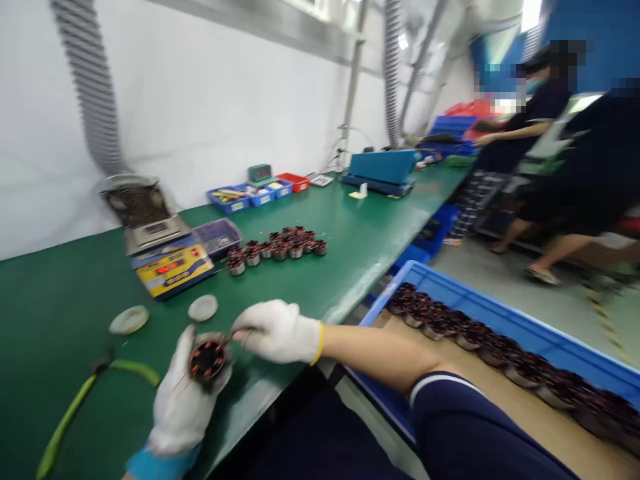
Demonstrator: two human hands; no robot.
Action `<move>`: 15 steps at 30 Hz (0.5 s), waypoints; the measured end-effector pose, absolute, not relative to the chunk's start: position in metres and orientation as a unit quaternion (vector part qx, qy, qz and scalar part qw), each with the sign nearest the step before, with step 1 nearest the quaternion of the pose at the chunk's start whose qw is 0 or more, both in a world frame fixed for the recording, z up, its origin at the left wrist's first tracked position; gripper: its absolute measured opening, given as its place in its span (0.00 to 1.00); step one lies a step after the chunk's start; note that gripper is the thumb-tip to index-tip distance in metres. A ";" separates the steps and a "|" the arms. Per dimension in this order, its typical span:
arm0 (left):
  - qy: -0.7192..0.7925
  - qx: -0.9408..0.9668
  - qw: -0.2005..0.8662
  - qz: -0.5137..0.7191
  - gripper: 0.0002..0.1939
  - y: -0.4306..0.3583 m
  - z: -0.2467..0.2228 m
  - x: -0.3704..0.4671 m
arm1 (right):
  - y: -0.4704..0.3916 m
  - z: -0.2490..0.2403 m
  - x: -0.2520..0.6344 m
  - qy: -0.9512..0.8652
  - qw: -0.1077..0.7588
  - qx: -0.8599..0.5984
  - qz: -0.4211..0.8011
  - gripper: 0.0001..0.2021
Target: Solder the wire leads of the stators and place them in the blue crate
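My left hand (185, 400), in a white glove with a blue cuff, is wrapped round a round metal part with dark and copper-coloured windings (207, 361), its open face turned up. Close to the part's right side is my right hand (280, 331), gloved in white with a yellow cuff edge. Its fingertips are pinched together; what they hold, if anything, is too small and blurred to name. Pliers with green handles (67, 420) lie on the green table (280, 287) to the left. Two pale round dishes (129, 321) sit beyond my hands.
Several similar wound parts (280, 249) stand near a purple tray (218, 237) and a yellow-blue device (173, 267). A blue crate (480, 293) at right holds rows of them. Small bins (229, 200) line the wall. Two people (530, 120) are at back right.
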State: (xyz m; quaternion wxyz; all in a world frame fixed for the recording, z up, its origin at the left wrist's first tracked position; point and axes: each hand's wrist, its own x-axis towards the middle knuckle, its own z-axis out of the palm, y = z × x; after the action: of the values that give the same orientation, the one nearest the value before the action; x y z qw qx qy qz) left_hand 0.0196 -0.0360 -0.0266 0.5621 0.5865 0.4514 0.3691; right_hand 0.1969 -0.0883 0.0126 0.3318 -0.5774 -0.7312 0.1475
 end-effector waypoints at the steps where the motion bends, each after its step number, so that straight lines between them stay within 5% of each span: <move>1: 0.460 0.549 0.587 0.378 0.25 -0.040 -0.020 0.022 | -0.089 0.013 0.200 -0.713 0.361 -0.579 0.158 0.09; 3: 0.407 0.353 0.735 0.412 0.22 -0.046 -0.010 0.027 | -0.086 0.009 0.206 -0.675 0.414 -0.580 0.190 0.15; 6: 0.389 0.291 0.767 0.420 0.24 -0.041 -0.006 0.030 | -0.071 -0.008 0.204 -0.664 0.436 -0.546 0.264 0.15; 15: 0.437 0.314 0.734 0.414 0.24 -0.043 -0.004 0.028 | -0.069 -0.014 0.170 -0.640 0.485 -0.514 0.299 0.08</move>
State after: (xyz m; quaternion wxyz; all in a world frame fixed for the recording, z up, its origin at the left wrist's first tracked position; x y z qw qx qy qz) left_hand 0.0281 -0.0426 -0.0042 0.7341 0.3141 0.4372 0.4139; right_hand 0.1699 -0.0692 -0.0136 0.4854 -0.5144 -0.6405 0.2993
